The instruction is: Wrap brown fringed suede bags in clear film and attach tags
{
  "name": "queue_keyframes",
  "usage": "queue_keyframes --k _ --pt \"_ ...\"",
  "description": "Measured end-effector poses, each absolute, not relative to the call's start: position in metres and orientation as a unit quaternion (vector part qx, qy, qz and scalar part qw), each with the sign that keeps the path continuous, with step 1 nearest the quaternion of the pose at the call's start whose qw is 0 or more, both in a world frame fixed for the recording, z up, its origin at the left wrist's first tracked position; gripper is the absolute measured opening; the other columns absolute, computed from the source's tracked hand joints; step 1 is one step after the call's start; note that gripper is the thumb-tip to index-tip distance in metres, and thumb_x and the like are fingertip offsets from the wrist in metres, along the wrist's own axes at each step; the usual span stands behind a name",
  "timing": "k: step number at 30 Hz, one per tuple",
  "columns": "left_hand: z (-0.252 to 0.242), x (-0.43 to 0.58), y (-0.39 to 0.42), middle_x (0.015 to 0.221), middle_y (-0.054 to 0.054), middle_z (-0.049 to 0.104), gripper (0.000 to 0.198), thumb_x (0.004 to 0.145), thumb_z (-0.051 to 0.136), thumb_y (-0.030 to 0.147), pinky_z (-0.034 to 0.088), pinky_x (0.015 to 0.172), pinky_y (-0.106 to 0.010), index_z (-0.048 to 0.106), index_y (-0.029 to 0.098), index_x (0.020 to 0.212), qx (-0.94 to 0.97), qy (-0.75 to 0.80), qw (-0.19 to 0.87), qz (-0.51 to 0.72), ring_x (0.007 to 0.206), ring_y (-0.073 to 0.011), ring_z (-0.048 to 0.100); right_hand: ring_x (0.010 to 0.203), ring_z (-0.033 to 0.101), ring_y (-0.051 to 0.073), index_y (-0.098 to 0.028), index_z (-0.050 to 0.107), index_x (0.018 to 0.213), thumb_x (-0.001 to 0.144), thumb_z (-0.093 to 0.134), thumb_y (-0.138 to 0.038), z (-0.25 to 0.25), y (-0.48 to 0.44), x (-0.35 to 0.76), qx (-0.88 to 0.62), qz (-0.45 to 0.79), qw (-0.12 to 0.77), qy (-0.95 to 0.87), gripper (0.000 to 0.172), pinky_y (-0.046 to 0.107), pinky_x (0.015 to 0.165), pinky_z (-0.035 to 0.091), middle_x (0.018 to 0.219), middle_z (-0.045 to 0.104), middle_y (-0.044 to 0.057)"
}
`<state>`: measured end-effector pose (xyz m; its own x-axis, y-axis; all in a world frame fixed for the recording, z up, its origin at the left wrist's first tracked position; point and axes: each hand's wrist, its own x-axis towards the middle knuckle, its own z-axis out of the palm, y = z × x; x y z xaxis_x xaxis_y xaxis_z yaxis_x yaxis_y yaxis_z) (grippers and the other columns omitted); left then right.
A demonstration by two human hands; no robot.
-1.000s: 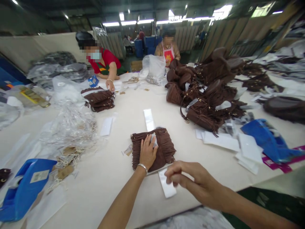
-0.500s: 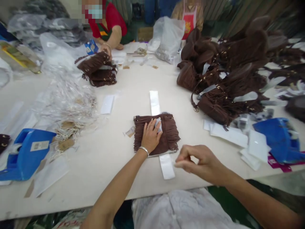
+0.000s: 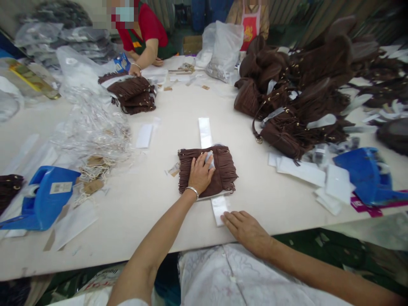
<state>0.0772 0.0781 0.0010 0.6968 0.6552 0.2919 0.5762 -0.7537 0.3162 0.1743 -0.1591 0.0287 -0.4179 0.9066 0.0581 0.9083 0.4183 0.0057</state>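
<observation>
A brown fringed bag (image 3: 223, 170) lies flat in front of me on top of a long white strip, on the table. The strip's upper part (image 3: 205, 132) sticks out beyond the bag and its lower part (image 3: 218, 208) toward me. My left hand (image 3: 200, 175) rests on the bag with fingers stretched out and a bracelet at the wrist. A small pale grey piece (image 3: 209, 159) shows by its fingertips. My right hand (image 3: 247, 229) has its fingers extended, with the tips at the right edge of the strip's lower end; its thumb is hidden.
Many brown bags (image 3: 296, 93) are heaped at the right. Two blue tape dispensers (image 3: 52, 199) (image 3: 363, 176) flank me. White sheets (image 3: 299, 170) lie right; clear plastic and string tags (image 3: 94, 170) left. Across the table, a person's hand (image 3: 135, 70) touches stacked fringed bags (image 3: 137, 95).
My right hand has come down from a pinch in the air to the strip's lower end, its fingers straightening. My left hand stays on the bag. The view has shifted slightly.
</observation>
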Motion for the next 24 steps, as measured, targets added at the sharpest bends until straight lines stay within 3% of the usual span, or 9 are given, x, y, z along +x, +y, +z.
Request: queue_keyframes --k 5,10,16,21,24 --pt "0.001 0.077 0.076 0.156 -0.008 0.033 0.05 0.097 0.037 0.037 0.018 0.12 -0.048 0.035 0.025 0.146 0.915 0.34 0.094 0.197 0.143 -0.0226 0.029 0.079 0.052 0.02 -0.016 0.061 0.098 0.094 0.05 -0.013 0.043 -0.154 0.171 -0.594 0.013 0.035 -0.804 0.012 0.034 0.071 0.036 0.088 0.062 0.007" --pt "0.0 0.077 0.075 0.154 -0.008 0.035 0.05 0.098 0.036 0.037 0.018 0.12 -0.048 0.036 0.025 0.146 0.914 0.341 0.092 0.202 0.143 -0.0225 0.03 0.076 0.05 0.019 -0.018 0.057 0.085 0.099 0.047 -0.029 0.048 -0.151 0.168 -0.621 0.024 0.087 -0.778 0.021 0.033 0.073 0.035 0.082 0.059 0.004" --pt "-0.001 0.076 0.076 0.155 -0.007 0.034 0.05 0.097 0.038 0.037 0.019 0.119 -0.047 0.036 0.025 0.146 0.913 0.338 0.091 0.209 0.143 -0.0222 0.029 0.078 0.055 0.016 -0.018 0.055 0.091 0.101 0.043 -0.028 0.049 -0.138 0.175 -0.662 0.018 0.156 -0.733 0.019 0.028 0.072 0.038 0.084 0.062 0.004" --pt "-0.002 0.076 0.076 0.155 -0.008 0.035 0.05 0.097 0.038 0.036 0.019 0.119 -0.048 0.036 0.025 0.146 0.912 0.339 0.091 0.214 0.143 -0.022 0.029 0.055 0.053 0.01 -0.017 0.054 0.1 0.103 0.039 -0.029 0.049 -0.127 0.182 -0.689 -0.01 0.159 -0.707 0.02 0.026 0.053 0.032 0.079 0.063 0.0" --pt "-0.002 0.076 0.076 0.154 -0.008 0.036 0.05 0.097 0.038 0.037 0.019 0.119 -0.048 0.036 0.025 0.146 0.911 0.339 0.093 0.217 0.142 -0.0223 0.03 0.053 0.055 0.009 -0.017 0.051 0.099 0.104 0.037 -0.028 0.046 -0.127 0.18 -0.687 0.038 0.175 -0.704 0.019 0.024 0.052 0.034 0.078 0.063 -0.001"
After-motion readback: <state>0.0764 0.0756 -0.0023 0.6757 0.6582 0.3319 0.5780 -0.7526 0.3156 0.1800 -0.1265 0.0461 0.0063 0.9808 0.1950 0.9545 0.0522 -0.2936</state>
